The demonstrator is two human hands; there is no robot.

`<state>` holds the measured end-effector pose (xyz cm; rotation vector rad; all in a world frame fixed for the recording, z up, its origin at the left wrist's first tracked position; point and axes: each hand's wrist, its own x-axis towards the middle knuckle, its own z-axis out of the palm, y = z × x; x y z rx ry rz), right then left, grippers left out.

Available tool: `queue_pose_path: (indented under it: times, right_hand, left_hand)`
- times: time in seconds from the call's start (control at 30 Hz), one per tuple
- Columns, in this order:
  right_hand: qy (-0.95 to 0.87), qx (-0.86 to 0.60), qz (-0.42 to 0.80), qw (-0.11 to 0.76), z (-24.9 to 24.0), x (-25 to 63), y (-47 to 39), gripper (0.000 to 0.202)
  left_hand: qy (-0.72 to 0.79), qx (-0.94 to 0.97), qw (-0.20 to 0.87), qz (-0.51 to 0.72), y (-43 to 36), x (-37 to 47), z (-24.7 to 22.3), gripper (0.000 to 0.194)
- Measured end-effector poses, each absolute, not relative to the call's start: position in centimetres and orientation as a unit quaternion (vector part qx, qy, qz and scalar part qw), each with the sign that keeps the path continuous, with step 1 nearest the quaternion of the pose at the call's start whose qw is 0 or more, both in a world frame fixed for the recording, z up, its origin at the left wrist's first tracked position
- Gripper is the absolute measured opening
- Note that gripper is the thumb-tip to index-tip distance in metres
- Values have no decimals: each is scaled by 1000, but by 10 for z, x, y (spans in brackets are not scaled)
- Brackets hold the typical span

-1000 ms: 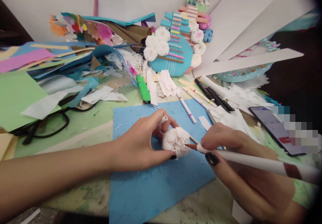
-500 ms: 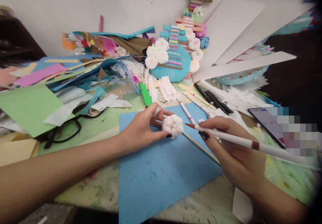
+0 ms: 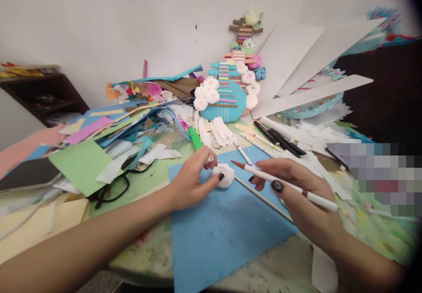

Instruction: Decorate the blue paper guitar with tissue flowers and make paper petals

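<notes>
From where I stood, the left hand (image 3: pixel 191 179), loosely curled, pinched a white, round, papery flower (image 3: pixel 225 176) over a flat blue sheet (image 3: pixel 214 249); the right hand (image 3: pixel 305 194) gripped a white-barrelled, brown-tipped marker (image 3: pixel 287 184). Flower looked light, soft, crushable; best held by its outer rim.

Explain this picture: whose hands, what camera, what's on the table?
There's no machine here: these are a person's two bare hands, seen by a camera worn on the head, looking forward and down. The left hand holds a white paper flower and a small white tube, perhaps a pen cap. The right hand holds a white marker, its brown tip near the flower. Below them lies a blue sheet. Around it are green paper, black pens and scraps; behind stands a guitar-shaped craft.
</notes>
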<state>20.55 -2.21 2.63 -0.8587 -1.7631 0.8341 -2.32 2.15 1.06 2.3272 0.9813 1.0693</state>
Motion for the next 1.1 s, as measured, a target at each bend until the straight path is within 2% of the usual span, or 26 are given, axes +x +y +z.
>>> queue_pose_path:
  times: [0.17, 0.5, 0.87, 1.1]
  right_hand:
    - [-722, -317, 397, 470, 28, 200, -27, 15]
    - [-769, -331, 362, 410, 26, 205, -27, 16]
    - [-774, -321, 351, 418, 25, 203, -25, 16]
    - [-810, -334, 299, 379, 27, 197, -25, 19]
  left_hand:
    - [315, 853, 197, 365, 12, -19, 10, 18]
    - [294, 872, 163, 357, 12, -15, 8, 11]
    - [283, 870, 154, 374, 15, -16, 7, 18]
    - [258, 894, 108, 350, 12, -16, 5, 19]
